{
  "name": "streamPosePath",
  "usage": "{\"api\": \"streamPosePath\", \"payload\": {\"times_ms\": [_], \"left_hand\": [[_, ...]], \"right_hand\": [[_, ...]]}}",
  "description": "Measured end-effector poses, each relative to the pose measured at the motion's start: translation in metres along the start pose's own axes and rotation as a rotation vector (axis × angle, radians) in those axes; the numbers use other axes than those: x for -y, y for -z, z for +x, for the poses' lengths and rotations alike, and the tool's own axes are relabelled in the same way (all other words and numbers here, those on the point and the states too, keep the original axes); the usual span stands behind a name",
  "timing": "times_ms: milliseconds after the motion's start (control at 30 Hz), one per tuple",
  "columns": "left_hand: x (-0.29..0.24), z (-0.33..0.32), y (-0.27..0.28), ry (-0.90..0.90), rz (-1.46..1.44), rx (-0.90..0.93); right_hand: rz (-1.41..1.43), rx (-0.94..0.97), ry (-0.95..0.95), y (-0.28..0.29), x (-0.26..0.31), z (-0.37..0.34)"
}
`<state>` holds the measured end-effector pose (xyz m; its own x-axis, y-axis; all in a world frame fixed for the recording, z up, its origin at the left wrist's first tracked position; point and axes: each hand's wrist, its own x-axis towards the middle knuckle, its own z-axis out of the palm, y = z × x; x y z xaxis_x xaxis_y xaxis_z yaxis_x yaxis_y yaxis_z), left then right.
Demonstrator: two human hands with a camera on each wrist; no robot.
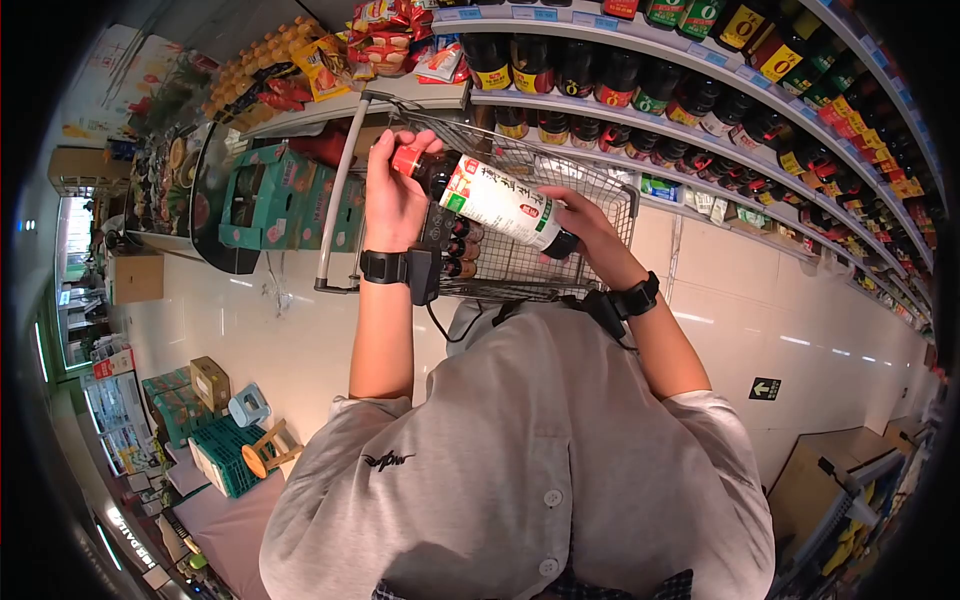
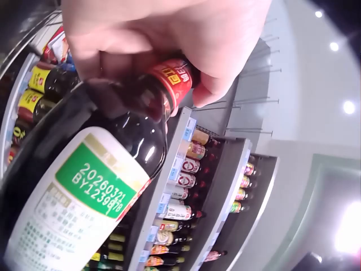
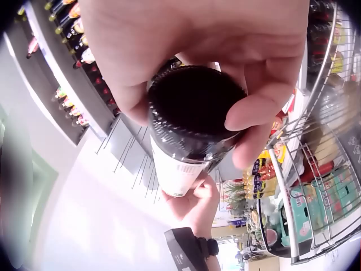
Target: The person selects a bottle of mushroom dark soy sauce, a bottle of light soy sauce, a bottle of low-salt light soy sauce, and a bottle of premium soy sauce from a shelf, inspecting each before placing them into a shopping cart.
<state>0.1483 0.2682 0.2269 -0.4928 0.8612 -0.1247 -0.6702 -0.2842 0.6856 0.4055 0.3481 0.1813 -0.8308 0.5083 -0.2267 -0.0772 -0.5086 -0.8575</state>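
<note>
A dark sauce bottle (image 1: 500, 205) with a white label and red cap is held aslant above the shopping cart, in both hands. My left hand (image 1: 398, 205) grips it by the neck, just at the red cap (image 2: 176, 79). Around its black base curl the fingers of my right hand (image 1: 590, 235); that base (image 3: 194, 104) faces the right wrist camera. In the left wrist view a green patch (image 2: 101, 178) on the label carries a printed date code. Below, several dark bottles (image 1: 462, 250) lie in the wire cart (image 1: 545, 275).
Shelves (image 1: 600, 100) of sauce bottles curve along the back and right. Snack bags (image 1: 385, 35) stand at the back left. Green cartons (image 1: 270, 195) sit left of the cart handle (image 1: 340, 200). Tiled floor (image 1: 720, 310) extends to the right; crates (image 1: 222, 455) stand behind at the left.
</note>
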Motion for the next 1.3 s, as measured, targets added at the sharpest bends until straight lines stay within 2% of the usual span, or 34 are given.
{"api": "streamPosePath", "payload": {"times_ms": [33,67,100,167,233,267,367,400,433,500,567,667,733,833,900,967,1033,1067,1100,1200,1267,1300], "left_hand": [[-0.002,-0.001,-0.002,0.006,0.092,-0.033],[-0.005,0.002,0.006,-0.01,0.249,0.038],[-0.012,0.005,0.012,0.003,0.262,0.033],[-0.026,0.007,0.023,0.189,0.643,0.064],[-0.038,0.009,0.041,0.232,0.874,0.005],[-0.046,0.012,0.052,0.246,0.942,0.046],[-0.057,0.027,0.061,0.351,1.176,0.155],[-0.052,0.031,0.057,0.323,1.193,0.126],[-0.045,0.041,0.06,0.344,1.198,0.143],[-0.032,0.055,0.069,0.304,1.185,0.153],[-0.003,0.077,0.083,0.265,1.204,0.179],[0.048,0.116,0.116,0.131,1.433,0.188],[0.074,0.139,0.131,0.032,1.622,0.24],[0.104,0.169,0.157,0.052,1.884,0.302],[0.121,0.184,0.18,0.083,1.919,0.309],[0.144,0.198,0.217,0.051,1.963,0.303],[0.161,0.207,0.25,0.042,1.976,0.278],[0.167,0.209,0.263,0.068,2.015,0.282],[0.172,0.21,0.272,0.07,2.008,0.289],[0.183,0.215,0.3,0.114,2.005,0.261],[0.189,0.217,0.317,0.144,2.024,0.253],[0.191,0.218,0.321,0.165,2.05,0.236]], "right_hand": [[0.016,-0.004,-0.009,0.003,-0.01,0.003],[0.006,-0.039,0.015,0.006,-0.019,0.006],[-0.003,-0.073,0.043,0.007,-0.023,0.01],[0.077,-0.053,0.028,0.011,-0.031,0.014],[-0.064,-0.043,0.198,0.015,-0.044,0.023],[-0.05,-0.014,0.112,0.019,-0.047,0.025],[-0.002,-0.007,0.019,0.026,-0.061,0.042],[0.041,0.03,-0.112,0.031,-0.063,0.047],[0.057,0.009,-0.113,0.036,-0.071,0.058],[0.243,-0.155,-0.191,0.042,-0.103,0.087],[0.452,-0.175,-0.195,0.063,-0.149,0.123],[0.427,-0.315,-0.309,0.077,-0.185,0.174],[0.195,-0.382,-0.423,0.08,-0.206,0.204],[0.247,-0.334,-0.437,0.077,-0.225,0.239],[0.234,-0.308,-0.417,0.073,-0.235,0.261],[0.213,-0.37,-0.242,0.068,-0.29,0.293],[0.208,-0.402,-0.281,0.059,-0.315,0.308],[0.133,-0.438,-0.211,0.054,-0.331,0.318],[0.157,-0.407,-0.322,0.053,-0.346,0.327],[0.221,-0.48,-0.402,0.042,-0.359,0.334],[0.273,-0.458,-0.245,0.043,-0.362,0.333],[0.269,-0.462,-0.249,0.043,-0.355,0.331]]}}
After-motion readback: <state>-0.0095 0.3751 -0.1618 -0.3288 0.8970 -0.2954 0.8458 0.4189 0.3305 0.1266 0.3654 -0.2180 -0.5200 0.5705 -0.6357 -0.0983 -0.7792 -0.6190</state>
